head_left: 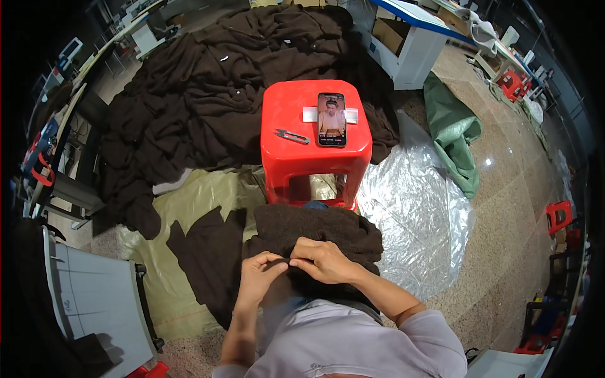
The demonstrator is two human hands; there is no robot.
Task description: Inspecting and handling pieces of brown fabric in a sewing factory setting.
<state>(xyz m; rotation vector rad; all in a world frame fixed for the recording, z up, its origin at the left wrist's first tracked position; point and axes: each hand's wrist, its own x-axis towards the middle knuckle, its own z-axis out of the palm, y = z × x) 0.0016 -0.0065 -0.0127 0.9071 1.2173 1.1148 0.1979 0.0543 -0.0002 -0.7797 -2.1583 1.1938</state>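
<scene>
A dark brown fuzzy garment [315, 230] lies bunched on my lap. My left hand [259, 272] pinches its fabric from the left, fingers closed on a fold. My right hand [322, 259] grips the same fold just to the right, so the two hands touch. In front of me stands a red plastic stool [285, 157]. On its top lie a smartphone [331, 119] with a lit screen, propped on a small pale holder, and a small pair of thread snips [292, 135] to its left.
A big heap of the same dark brown garments [208, 94] covers the floor behind the stool. Clear plastic sheeting [416, 214] and a tan sheet [189, 201] lie underneath. A green cloth [455, 135] lies right; a white table [409, 38] stands behind; a grey-white board [94, 296] is at my left.
</scene>
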